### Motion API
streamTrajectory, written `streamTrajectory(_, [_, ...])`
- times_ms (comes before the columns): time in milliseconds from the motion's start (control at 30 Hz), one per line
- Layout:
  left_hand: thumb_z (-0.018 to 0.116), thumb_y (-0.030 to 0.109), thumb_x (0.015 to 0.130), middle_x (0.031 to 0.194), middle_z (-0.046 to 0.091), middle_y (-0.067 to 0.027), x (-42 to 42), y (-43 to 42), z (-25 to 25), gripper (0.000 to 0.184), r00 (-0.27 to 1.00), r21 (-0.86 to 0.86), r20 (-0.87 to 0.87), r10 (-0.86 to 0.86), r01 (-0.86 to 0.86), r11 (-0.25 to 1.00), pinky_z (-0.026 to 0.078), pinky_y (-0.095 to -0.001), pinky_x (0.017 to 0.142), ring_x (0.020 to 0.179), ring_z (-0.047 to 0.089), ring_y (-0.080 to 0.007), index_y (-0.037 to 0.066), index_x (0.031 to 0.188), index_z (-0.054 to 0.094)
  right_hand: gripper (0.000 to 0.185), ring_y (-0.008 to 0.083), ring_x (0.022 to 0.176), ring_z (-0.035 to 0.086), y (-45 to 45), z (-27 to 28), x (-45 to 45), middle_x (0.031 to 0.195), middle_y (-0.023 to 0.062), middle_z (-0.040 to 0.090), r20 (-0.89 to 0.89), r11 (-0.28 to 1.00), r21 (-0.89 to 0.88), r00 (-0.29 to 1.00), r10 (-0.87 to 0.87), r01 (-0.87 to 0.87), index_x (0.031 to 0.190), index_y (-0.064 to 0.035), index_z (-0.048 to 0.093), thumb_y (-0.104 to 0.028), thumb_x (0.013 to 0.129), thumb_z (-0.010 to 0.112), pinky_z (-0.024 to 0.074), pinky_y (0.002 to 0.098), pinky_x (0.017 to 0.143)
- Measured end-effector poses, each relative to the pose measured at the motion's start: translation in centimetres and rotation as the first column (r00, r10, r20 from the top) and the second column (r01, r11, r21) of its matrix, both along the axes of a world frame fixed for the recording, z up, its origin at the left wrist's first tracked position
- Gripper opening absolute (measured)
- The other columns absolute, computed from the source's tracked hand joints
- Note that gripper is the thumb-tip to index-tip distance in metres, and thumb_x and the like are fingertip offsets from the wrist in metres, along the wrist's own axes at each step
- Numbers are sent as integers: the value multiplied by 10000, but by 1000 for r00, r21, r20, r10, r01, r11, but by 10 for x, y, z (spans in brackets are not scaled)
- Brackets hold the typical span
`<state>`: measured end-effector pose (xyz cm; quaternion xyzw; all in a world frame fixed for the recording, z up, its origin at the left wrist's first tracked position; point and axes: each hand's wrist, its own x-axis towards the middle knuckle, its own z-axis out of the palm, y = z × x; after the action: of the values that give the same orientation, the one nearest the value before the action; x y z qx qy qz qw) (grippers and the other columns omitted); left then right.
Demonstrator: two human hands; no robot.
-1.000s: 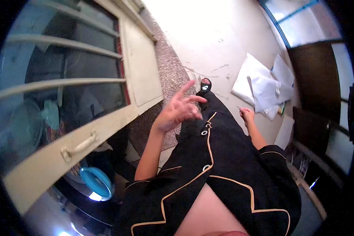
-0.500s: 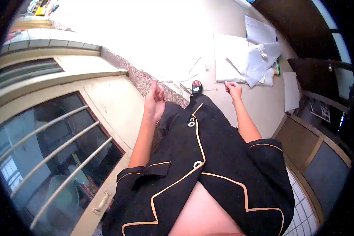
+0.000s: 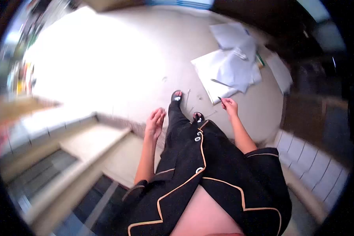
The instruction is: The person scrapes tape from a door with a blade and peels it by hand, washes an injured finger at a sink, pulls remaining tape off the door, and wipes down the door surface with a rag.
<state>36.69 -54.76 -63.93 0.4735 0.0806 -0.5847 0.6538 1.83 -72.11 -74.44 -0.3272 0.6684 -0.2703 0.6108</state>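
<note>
My left hand [image 3: 155,124] hangs in front of the body with its fingers loosely bent, and nothing shows in it. With thumb and fingertips, my right hand [image 3: 229,106] pinches a small, thin dark object [image 3: 220,100]; its kind is too small to make out. Just beyond that hand, several white sheets [image 3: 232,72] lie in an overlapping pile on the floor, with a small crumpled whitish piece [image 3: 240,54] on top. Black sandals [image 3: 177,96] are on my feet.
Thin sticks [image 3: 188,96] lie on the pale floor [image 3: 145,74] near my feet. A low wall with a ledge [image 3: 118,124] and barred panes runs along the left. Dark furniture [image 3: 314,67] stands at the right, beside white tiles [image 3: 310,157]. Blue-white stacked material [image 3: 181,3] lies at the far edge.
My view has swung left and I have stepped forward, so the barred window has slid down-left. Both sandals now show. A dark object is now visible in my right hand.
</note>
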Motion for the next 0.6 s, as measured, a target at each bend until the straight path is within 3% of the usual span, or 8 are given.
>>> streamTrajectory(100, [618, 166, 913, 806, 620, -32, 47, -47, -37, 131, 950, -1, -1, -313, 313, 950, 514, -225, 708, 767, 606, -114, 36, 932, 608, 199, 79, 587, 558, 33, 11, -2, 725, 19, 627, -22, 987, -62, 988, -151, 150, 890, -41, 639, -218, 841, 715, 448, 216, 516])
streamTrajectory(167, [570, 270, 947, 554, 443, 52, 84, -93, -36, 309, 679, -116, -301, -670, 671, 732, 426, -244, 476, 497, 457, -77, 143, 676, 494, 193, 82, 592, 563, 76, 19, 3, 735, 28, 631, -12, 944, -115, 950, -311, 308, 925, -29, 646, -196, 847, 702, 450, 215, 511])
streamTrajectory(233, [521, 393, 959, 463, 247, 70, 76, -132, -45, 478, 643, 124, -110, -758, 766, 631, 259, -286, 347, 365, 270, -87, 209, 567, 318, 169, 79, 616, 570, 123, 24, 6, 764, 33, 643, 4, 868, -116, 874, -486, 483, 913, -24, 652, -168, 841, 703, 452, 214, 522])
streamTrajectory(333, [501, 521, 926, 448, 259, 54, 77, -174, -57, 538, 523, 331, -79, -849, 817, 472, 210, -274, 370, 362, 248, -102, 212, 532, 305, 226, 90, 673, 593, 206, 15, 22, 768, 25, 655, -269, 737, -253, 686, -676, 628, 874, -30, 677, -224, 794, 760, 477, 242, 608])
streamTrajectory(433, [483, 572, 882, 485, 351, 37, 77, -215, -83, 519, 265, 309, -134, -955, 927, 214, 321, -315, 508, 457, 357, -120, 196, 543, 370, 309, 102, 564, 566, 279, 25, 44, 700, 44, 643, -148, 298, -24, 291, -945, 954, 847, -20, 683, -298, 763, 789, 448, 251, 510])
streamTrajectory(500, [504, 536, 812, 529, 403, 20, 56, -217, -77, 445, 277, 446, -119, -953, 873, 198, 360, -382, 668, 551, 419, -137, 176, 562, 420, 284, 110, 533, 553, 331, 12, 84, 668, 49, 625, -147, 82, -59, 72, -987, 995, 834, -9, 680, -274, 785, 771, 433, 255, 484])
streamTrajectory(567, [511, 456, 767, 580, 437, 7, 46, -253, -104, 377, 40, 397, -62, -997, 918, 12, 347, -417, 848, 593, 425, -149, 126, 595, 449, 263, 117, 503, 540, 355, 15, 97, 637, 54, 607, -140, -75, -81, -86, -986, 994, 821, 1, 676, -250, 807, 752, 418, 260, 458])
streamTrajectory(600, [535, 393, 789, 614, 460, 0, 31, -265, -103, 334, -45, 357, -17, -999, 933, -48, 377, -408, 842, 616, 451, -154, 100, 639, 477, 230, 121, 506, 541, 368, 4, 101, 630, 62, 592, 63, -262, -45, -259, -964, 964, 830, 11, 669, -212, 832, 723, 418, 265, 451])
